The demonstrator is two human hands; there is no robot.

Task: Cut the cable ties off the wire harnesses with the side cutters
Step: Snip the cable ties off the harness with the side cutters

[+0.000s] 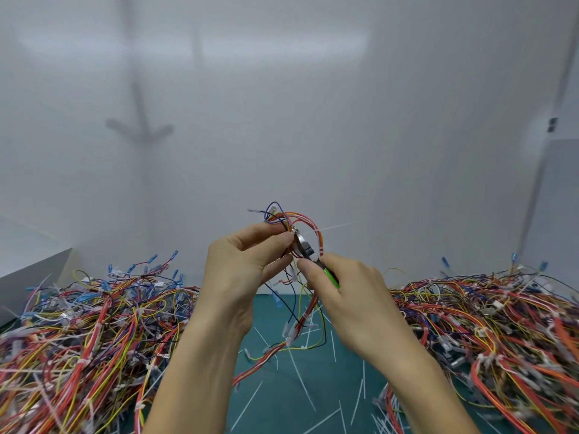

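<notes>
Left hand (241, 261) pinches the harness (302, 219) aloft (steadying it); right hand (344, 296), fingers (310, 272) wrapped round the side cutters (305, 247), seemingly nips a cable tie (338, 226).

Both bare forearms are reaching up from the lower edge and meeting in the middle. The left hand (247, 261) is pinching a wire harness (302, 219) between its thumb and curled fingers. The right hand (344, 296), knuckles up, is gripping the side cutters (308, 249) just beside the left fingertips.
</notes>
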